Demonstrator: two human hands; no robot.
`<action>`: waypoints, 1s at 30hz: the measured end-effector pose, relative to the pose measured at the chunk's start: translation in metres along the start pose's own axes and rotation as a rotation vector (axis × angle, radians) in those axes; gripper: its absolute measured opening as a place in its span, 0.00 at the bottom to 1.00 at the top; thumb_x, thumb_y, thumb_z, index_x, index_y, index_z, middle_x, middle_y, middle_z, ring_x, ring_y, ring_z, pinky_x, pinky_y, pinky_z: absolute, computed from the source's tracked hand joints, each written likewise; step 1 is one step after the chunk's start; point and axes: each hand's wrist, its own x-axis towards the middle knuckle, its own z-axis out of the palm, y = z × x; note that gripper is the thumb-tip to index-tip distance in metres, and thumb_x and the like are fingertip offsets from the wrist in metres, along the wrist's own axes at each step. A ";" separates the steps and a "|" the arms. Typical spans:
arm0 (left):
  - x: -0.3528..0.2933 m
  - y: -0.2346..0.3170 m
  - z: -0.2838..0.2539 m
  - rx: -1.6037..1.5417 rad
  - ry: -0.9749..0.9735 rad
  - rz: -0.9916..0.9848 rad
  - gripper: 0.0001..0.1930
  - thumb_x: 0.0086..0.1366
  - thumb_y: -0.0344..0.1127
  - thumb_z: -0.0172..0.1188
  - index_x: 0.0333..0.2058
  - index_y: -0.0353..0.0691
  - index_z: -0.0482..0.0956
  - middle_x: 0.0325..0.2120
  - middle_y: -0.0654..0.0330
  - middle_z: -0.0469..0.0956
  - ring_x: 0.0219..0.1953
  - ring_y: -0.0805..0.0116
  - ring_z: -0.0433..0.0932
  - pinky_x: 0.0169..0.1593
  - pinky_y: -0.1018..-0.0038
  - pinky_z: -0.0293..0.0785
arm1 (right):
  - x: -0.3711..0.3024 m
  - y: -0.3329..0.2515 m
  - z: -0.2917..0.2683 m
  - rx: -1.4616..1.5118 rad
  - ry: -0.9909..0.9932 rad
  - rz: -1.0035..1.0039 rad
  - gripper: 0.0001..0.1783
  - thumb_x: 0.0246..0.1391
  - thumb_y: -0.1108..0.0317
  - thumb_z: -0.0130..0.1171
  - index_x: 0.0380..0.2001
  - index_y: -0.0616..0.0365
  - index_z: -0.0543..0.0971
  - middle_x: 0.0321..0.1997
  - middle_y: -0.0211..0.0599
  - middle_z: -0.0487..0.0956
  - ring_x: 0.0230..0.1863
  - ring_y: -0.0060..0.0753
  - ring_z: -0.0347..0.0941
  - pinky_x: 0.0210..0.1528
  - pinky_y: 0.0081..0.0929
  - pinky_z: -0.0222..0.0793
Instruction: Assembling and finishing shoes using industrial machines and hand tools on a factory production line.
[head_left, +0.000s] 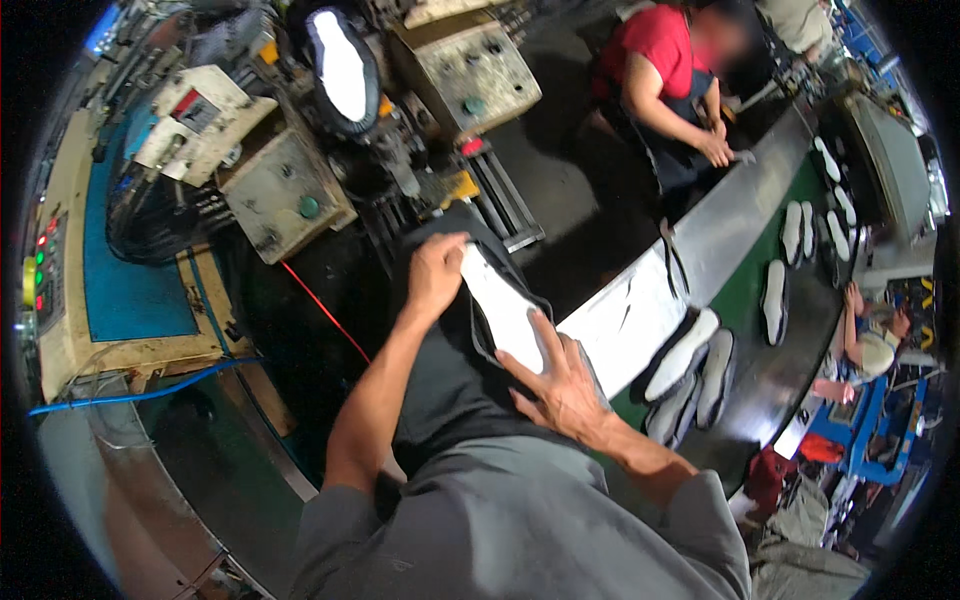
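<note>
A dark shoe [496, 300] with a white underside lies bottom up in front of my body, over my lap. My left hand [437, 277] is closed on its far end, fingertips bent over the left edge of the white surface. At the near end, my right hand [562, 388] grips the shoe from the right; its fingers are spread, some resting on the white underside. The shoe's dark upper is mostly hidden beneath it. Just right of my right hand, several similar shoes [683, 352] lie bottom up on the green conveyor belt.
A metal ledge [725, 190] borders the belt, with a white sheet [630, 315] on its near part. Ahead stands a machine holding another shoe [343, 75], beside control boxes [470, 75]. A co-worker in red [655, 60] works beyond the ledge. A blue hose [150, 393] runs at left.
</note>
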 end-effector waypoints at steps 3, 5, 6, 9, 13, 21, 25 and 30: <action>0.000 0.015 -0.001 0.032 -0.005 -0.043 0.12 0.72 0.28 0.60 0.50 0.33 0.87 0.42 0.44 0.86 0.45 0.42 0.86 0.50 0.58 0.81 | 0.002 0.003 -0.003 0.015 -0.037 0.023 0.38 0.52 0.59 0.76 0.68 0.38 0.80 0.83 0.69 0.51 0.62 0.70 0.69 0.65 0.60 0.73; 0.001 0.015 -0.001 0.013 -0.020 -0.100 0.12 0.73 0.30 0.60 0.50 0.33 0.87 0.43 0.43 0.86 0.46 0.42 0.87 0.50 0.59 0.82 | 0.005 0.007 -0.007 0.020 -0.033 0.009 0.38 0.52 0.59 0.76 0.68 0.38 0.80 0.83 0.69 0.51 0.62 0.70 0.70 0.65 0.60 0.73; 0.001 0.009 -0.005 0.052 -0.048 -0.085 0.13 0.74 0.31 0.61 0.52 0.32 0.87 0.42 0.46 0.87 0.45 0.50 0.88 0.50 0.62 0.81 | 0.008 0.008 -0.008 0.034 -0.041 -0.002 0.38 0.52 0.59 0.76 0.68 0.38 0.80 0.83 0.68 0.51 0.61 0.70 0.70 0.65 0.60 0.73; 0.020 -0.004 -0.029 -0.383 -0.051 -0.246 0.15 0.77 0.37 0.62 0.54 0.35 0.87 0.42 0.57 0.88 0.46 0.64 0.86 0.52 0.64 0.80 | 0.013 0.014 -0.017 0.131 0.013 0.045 0.37 0.50 0.61 0.77 0.66 0.40 0.83 0.83 0.68 0.54 0.68 0.72 0.68 0.69 0.60 0.70; 0.108 -0.041 -0.140 -0.354 0.358 -0.147 0.28 0.81 0.52 0.58 0.68 0.38 0.76 0.56 0.53 0.83 0.56 0.64 0.82 0.61 0.67 0.75 | 0.036 0.014 -0.043 0.161 0.152 0.078 0.35 0.49 0.63 0.77 0.65 0.42 0.84 0.82 0.69 0.55 0.74 0.73 0.65 0.70 0.60 0.71; 0.244 0.051 -0.201 -1.064 0.204 -0.253 0.30 0.77 0.53 0.64 0.68 0.40 0.75 0.61 0.57 0.82 0.60 0.61 0.81 0.66 0.61 0.76 | 0.177 0.007 -0.104 0.058 0.401 -0.074 0.40 0.47 0.63 0.78 0.67 0.39 0.82 0.80 0.73 0.56 0.68 0.75 0.68 0.68 0.61 0.71; 0.190 0.041 -0.224 -1.019 0.141 -0.182 0.35 0.81 0.51 0.51 0.78 0.39 0.59 0.66 0.47 0.76 0.65 0.52 0.79 0.68 0.54 0.78 | 0.265 -0.007 -0.113 0.063 0.455 -0.178 0.40 0.47 0.63 0.78 0.67 0.38 0.81 0.81 0.71 0.55 0.68 0.74 0.68 0.69 0.59 0.70; 0.060 0.056 -0.228 -1.236 -0.022 -0.080 0.55 0.74 0.75 0.47 0.78 0.29 0.52 0.65 0.30 0.72 0.56 0.41 0.84 0.56 0.51 0.86 | 0.347 -0.019 -0.101 0.122 0.456 -0.184 0.39 0.47 0.63 0.77 0.66 0.39 0.82 0.81 0.70 0.55 0.70 0.74 0.67 0.71 0.58 0.68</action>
